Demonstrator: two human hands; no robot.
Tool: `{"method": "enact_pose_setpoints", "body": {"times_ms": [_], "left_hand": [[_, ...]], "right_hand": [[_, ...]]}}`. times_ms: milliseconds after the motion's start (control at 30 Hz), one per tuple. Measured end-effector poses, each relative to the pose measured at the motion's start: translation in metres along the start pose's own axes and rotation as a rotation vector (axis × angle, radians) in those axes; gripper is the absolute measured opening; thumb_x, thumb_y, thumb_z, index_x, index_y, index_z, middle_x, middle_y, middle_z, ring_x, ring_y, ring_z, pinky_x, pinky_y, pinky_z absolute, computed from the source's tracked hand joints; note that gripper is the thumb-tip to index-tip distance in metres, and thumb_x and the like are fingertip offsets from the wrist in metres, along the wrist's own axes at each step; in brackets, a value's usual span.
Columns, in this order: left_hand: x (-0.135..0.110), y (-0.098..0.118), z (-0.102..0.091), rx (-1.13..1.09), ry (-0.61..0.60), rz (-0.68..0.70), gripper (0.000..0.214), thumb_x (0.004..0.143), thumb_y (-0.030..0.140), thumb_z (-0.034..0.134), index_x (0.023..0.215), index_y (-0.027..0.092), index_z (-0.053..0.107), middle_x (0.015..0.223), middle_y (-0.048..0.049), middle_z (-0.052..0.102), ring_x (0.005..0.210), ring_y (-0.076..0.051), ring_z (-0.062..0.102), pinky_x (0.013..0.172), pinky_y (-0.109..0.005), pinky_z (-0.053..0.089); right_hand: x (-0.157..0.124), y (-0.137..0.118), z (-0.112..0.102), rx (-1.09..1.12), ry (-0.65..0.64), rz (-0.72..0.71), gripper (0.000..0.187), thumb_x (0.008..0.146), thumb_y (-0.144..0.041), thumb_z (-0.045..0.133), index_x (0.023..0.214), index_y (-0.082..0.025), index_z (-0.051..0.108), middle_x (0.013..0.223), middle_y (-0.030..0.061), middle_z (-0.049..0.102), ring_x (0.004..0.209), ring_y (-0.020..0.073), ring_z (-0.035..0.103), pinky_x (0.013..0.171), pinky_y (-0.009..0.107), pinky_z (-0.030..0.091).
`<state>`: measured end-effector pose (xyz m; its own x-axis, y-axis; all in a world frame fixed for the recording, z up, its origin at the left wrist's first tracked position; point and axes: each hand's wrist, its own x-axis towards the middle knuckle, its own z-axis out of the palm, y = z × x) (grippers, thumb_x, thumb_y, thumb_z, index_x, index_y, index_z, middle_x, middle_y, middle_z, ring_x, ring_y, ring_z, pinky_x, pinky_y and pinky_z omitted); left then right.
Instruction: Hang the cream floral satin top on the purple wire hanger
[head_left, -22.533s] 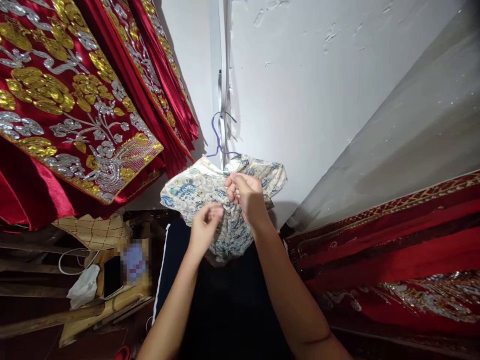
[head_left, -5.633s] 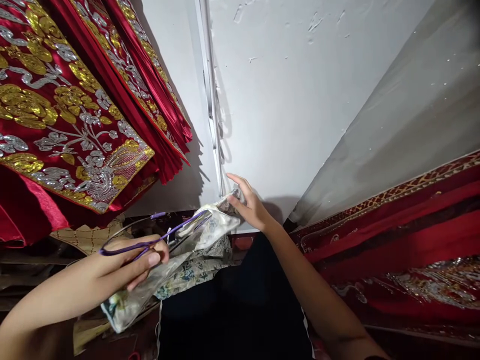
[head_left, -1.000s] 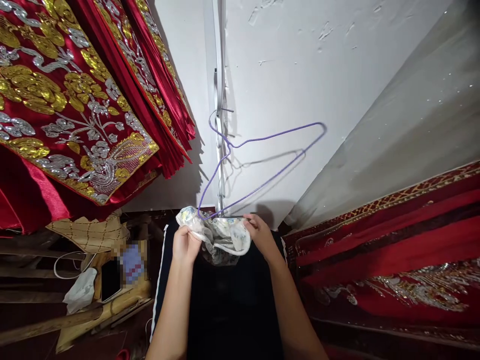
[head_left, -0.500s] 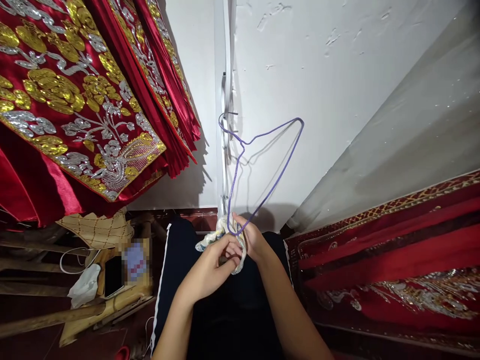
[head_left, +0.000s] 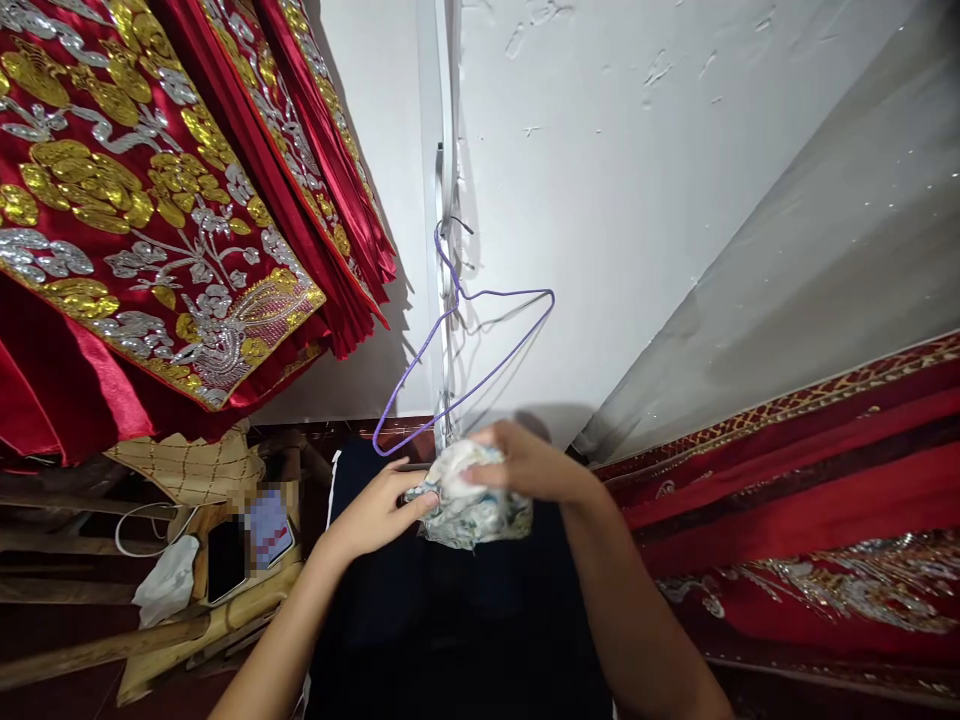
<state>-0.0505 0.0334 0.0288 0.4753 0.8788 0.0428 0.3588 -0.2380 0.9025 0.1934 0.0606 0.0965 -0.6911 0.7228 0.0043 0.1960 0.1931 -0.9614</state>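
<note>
A crumpled white cloth (head_left: 480, 515) with blue and green patterning is bunched between both hands, above the dark-clothed lap. My left hand (head_left: 386, 510) pinches its left edge between thumb and fingers. My right hand (head_left: 517, 465), slightly blurred, is closed on the top and right of the cloth. Just above the hands hangs a bare purple wire hanger (head_left: 480, 388), tilted, its hook caught on the pale metal rail (head_left: 445, 130) at the wall. Neither hand touches the hanger.
Red garments with gold and silver sequins (head_left: 217, 250) hang at the upper left. More red embroidered fabric (head_left: 825, 500) lies on the right under a clear plastic cover (head_left: 750, 300). At the lower left, a bamboo chair (head_left: 247, 600) holds phones (head_left: 226, 560) and white tissue (head_left: 169, 575).
The hanger has come off the cloth and swung left and down, away from the hands. The cloth is more spread out, with the right hand now over it.
</note>
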Motion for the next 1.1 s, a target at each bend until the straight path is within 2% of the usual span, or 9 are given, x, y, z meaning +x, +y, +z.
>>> {"method": "enact_pose_setpoints", "body": {"times_ms": [133,200,333,533,667,800,900,1000,1100], "left_hand": [[-0.002,-0.001,-0.026,0.304,0.002,-0.03,0.041,0.093,0.054,0.052,0.074,0.022,0.068,0.068,-0.0012,0.065,0.068,-0.021,0.057,0.078,-0.032,0.045],[-0.004,0.001,-0.039,0.437,0.017,-0.073,0.044,0.095,0.054,0.048,0.072,0.021,0.064,0.066,-0.0014,0.061,0.063,-0.02,0.053,0.068,-0.029,0.039],[-0.012,-0.003,-0.055,0.586,-0.029,-0.207,0.042,0.095,0.054,0.047,0.073,0.022,0.063,0.064,-0.0023,0.06,0.061,-0.02,0.054,0.061,-0.028,0.031],[-0.029,-0.01,-0.076,0.77,-0.082,-0.389,0.039,0.093,0.049,0.048,0.074,0.022,0.069,0.075,-0.0092,0.073,0.074,-0.029,0.068,0.073,-0.034,0.041],[-0.023,0.008,-0.093,0.842,0.08,-0.202,0.036,0.096,0.038,0.042,0.104,0.023,0.074,0.132,-0.0116,0.069,0.127,-0.033,0.061,0.108,-0.046,0.041],[-0.001,0.034,-0.096,0.73,0.231,0.05,0.034,0.099,0.037,0.04,0.096,0.019,0.068,0.16,-0.0117,0.042,0.151,-0.031,0.034,0.122,-0.044,0.03],[0.015,0.052,-0.091,0.546,0.171,0.189,0.032,0.101,0.037,0.042,0.088,0.019,0.065,0.162,-0.0091,0.039,0.151,-0.03,0.034,0.124,-0.041,0.029],[0.023,0.06,-0.087,0.438,0.046,0.228,0.027,0.1,0.034,0.047,0.093,0.021,0.069,0.15,-0.0085,0.055,0.141,-0.029,0.049,0.118,-0.04,0.037],[0.026,0.06,-0.085,0.413,0.058,0.212,0.016,0.095,0.027,0.054,0.097,0.021,0.068,0.136,-0.0091,0.065,0.134,-0.03,0.056,0.112,-0.041,0.044]], "right_hand": [[0.0,-0.004,-0.032,-0.072,0.576,-0.098,0.028,0.083,-0.024,0.061,0.107,-0.019,0.073,0.066,-0.0019,0.059,0.046,0.0083,0.037,0.044,0.023,0.03],[0.01,0.008,-0.037,-0.05,0.707,-0.062,0.048,0.079,-0.019,0.057,0.127,-0.022,0.065,0.07,-0.0027,0.06,0.046,0.0079,0.034,0.045,0.023,0.028],[0.036,0.045,-0.032,-0.105,0.64,0.048,0.052,0.082,-0.023,0.049,0.134,-0.023,0.057,0.063,-0.0063,0.049,0.052,0.0122,0.038,0.052,0.025,0.032],[0.039,0.069,-0.028,-0.264,0.759,-0.085,0.009,0.078,-0.018,0.045,0.075,-0.022,0.053,0.061,-0.0048,0.039,0.06,0.0137,0.035,0.058,0.027,0.029],[0.024,0.061,-0.034,-0.323,0.862,-0.083,0.009,0.073,-0.016,0.045,0.067,-0.022,0.045,0.059,-0.0049,0.034,0.06,0.0133,0.032,0.057,0.027,0.025],[0.019,0.051,-0.026,-0.258,0.762,-0.085,0.009,0.073,-0.016,0.045,0.067,-0.022,0.045,0.06,-0.0046,0.035,0.058,0.0131,0.032,0.055,0.028,0.024],[0.021,0.049,-0.017,-0.263,0.727,-0.036,0.009,0.077,-0.017,0.046,0.069,-0.022,0.045,0.058,-0.0052,0.033,0.055,0.0128,0.029,0.053,0.028,0.022],[0.024,0.053,-0.014,-0.272,0.773,-0.021,0.009,0.079,-0.017,0.047,0.072,-0.022,0.045,0.059,-0.0051,0.034,0.056,0.0129,0.03,0.053,0.027,0.023],[0.029,0.059,-0.011,-0.25,0.785,-0.057,0.009,0.08,-0.019,0.049,0.071,-0.021,0.048,0.061,-0.0041,0.039,0.06,0.0134,0.036,0.056,0.026,0.027]]}}
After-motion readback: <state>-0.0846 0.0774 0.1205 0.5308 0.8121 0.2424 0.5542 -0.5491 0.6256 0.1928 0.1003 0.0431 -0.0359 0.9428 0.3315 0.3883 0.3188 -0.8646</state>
